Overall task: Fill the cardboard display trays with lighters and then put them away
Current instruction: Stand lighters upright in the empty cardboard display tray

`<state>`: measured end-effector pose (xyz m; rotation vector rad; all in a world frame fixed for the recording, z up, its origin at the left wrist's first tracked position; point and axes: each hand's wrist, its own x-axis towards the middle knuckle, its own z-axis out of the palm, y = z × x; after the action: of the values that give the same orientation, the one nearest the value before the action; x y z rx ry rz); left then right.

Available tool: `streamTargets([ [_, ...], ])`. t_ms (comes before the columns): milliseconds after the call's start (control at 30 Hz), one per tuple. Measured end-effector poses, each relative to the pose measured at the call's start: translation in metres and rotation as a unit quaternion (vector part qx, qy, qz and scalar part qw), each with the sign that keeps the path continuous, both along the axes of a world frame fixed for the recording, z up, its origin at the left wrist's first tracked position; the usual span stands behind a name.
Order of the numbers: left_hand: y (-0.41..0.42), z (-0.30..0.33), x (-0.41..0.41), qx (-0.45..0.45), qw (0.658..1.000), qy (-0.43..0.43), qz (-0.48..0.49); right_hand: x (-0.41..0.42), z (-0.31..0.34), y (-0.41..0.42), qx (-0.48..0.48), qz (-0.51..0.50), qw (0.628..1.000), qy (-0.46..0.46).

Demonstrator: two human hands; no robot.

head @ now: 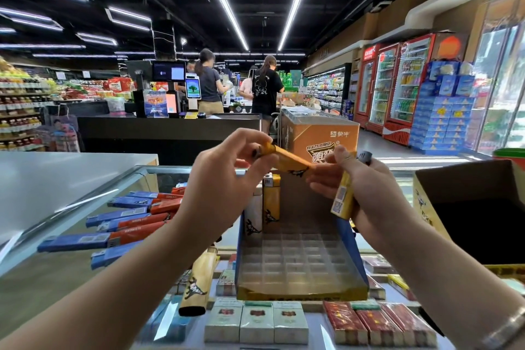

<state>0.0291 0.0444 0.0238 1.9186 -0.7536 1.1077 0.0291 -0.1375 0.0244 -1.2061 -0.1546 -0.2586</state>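
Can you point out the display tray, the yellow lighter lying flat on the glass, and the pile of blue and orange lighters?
display tray [301, 257]: head view, gridded floor.
yellow lighter [197, 283]: head view, its body.
blue and orange lighters [125, 224]: head view, middle of pile.

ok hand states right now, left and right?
Left hand: pinching one end of a yellow lighter.
Right hand: holding a second yellow lighter, fingertips on the first one's other end.
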Motion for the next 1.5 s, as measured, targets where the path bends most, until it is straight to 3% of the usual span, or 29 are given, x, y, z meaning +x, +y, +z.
streamTargets([
  [167, 0.004, -0.005, 0.007, 0.073, 0.996, 0.006, 0.046, 0.006, -0.002, -0.006, -0.028, -0.091, 0.995, -0.029],
  [467, -0.002, -0.018, 0.007, 0.196, 0.977, -0.022, 0.079, 0.004, -0.006, -0.003, -0.066, -0.065, 0.996, -0.003],
  [800, 0.0, -0.017, 0.01, 0.206, 0.969, -0.042, 0.132, 0.004, -0.006, -0.002, -0.091, -0.062, 0.994, 0.01],
  [1000, -0.003, -0.02, 0.014, 0.243, 0.959, 0.009, 0.143, 0.002, -0.006, -0.002, -0.077, -0.057, 0.995, 0.014],
  [1167, 0.0, -0.021, 0.015, 0.218, 0.967, 0.077, 0.102, 0.003, -0.006, -0.001, -0.07, -0.07, 0.995, 0.016],
  [1367, 0.002, -0.02, 0.011, 0.254, 0.957, 0.109, 0.09, 0.002, 0.001, -0.005, -0.099, -0.16, 0.981, -0.055],
  [1500, 0.003, -0.019, 0.01, 0.247, 0.959, 0.125, 0.067, -0.004, 0.005, -0.006, -0.085, -0.045, 0.992, -0.077],
])
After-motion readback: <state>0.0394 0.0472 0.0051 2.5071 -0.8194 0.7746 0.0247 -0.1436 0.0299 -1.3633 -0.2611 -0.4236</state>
